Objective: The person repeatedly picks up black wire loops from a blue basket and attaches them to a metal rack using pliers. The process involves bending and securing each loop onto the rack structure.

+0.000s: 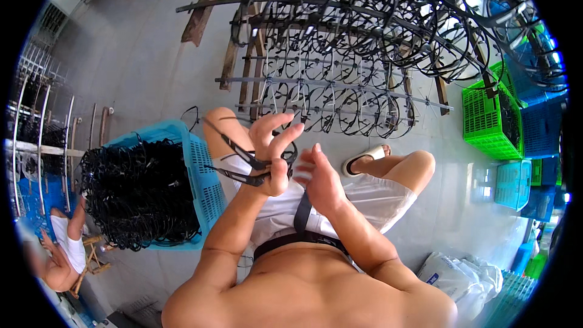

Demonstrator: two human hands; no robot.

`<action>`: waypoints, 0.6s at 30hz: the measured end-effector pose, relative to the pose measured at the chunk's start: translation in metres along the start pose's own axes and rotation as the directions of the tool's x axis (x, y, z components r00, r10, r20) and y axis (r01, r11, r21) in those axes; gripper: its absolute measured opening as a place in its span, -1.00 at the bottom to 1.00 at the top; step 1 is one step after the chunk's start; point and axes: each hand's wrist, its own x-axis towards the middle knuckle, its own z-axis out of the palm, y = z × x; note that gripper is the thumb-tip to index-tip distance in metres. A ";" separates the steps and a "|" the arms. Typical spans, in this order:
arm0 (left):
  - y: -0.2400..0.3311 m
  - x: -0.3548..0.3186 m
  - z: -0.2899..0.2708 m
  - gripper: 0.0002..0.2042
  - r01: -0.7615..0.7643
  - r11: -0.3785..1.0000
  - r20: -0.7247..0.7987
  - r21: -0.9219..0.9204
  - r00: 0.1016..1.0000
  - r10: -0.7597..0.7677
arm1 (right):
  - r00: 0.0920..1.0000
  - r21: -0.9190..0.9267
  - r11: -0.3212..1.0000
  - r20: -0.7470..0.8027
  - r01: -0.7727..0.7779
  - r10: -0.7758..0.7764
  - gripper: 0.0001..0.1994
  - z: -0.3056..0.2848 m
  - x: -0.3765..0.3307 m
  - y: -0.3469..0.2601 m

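In front of my lap my left hand (273, 155) holds thin black curved plastic frames (243, 176). Their long arms stick out to the left, and its upper fingers are spread. Close on its right is my right hand (322, 183), fingers apart and slightly blurred, with nothing visible in it. A dark strap (302, 211) hangs below that hand, over my light shorts. To my left stands a blue plastic crate (203, 176), heaped with a tangle of similar black pieces (143, 191).
Ahead is a large rack (340, 88) hung with rows of black looped pieces. Green crates (483, 121) and blue crates (513, 185) stand at the right. A white plastic bag (458, 279) lies at the lower right. Another person (67, 243) sits at the far left.
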 end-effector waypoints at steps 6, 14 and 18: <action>0.012 -0.029 -0.011 -0.46 0.006 0.961 0.174 0.275 0.983 -0.056 | 0.932 0.386 0.891 0.348 -0.237 0.097 -0.64 0.021 0.000 0.005; 0.058 -0.096 -0.044 -0.66 0.613 0.771 0.313 -0.173 0.776 -0.547 | 0.891 -0.394 0.840 0.404 0.374 -0.207 -0.81 0.021 0.008 -0.060; 0.051 -0.044 -0.034 -0.55 0.655 0.612 0.037 -0.444 0.696 -0.717 | 0.675 -0.663 0.337 0.731 0.668 0.100 -0.77 0.034 0.004 -0.077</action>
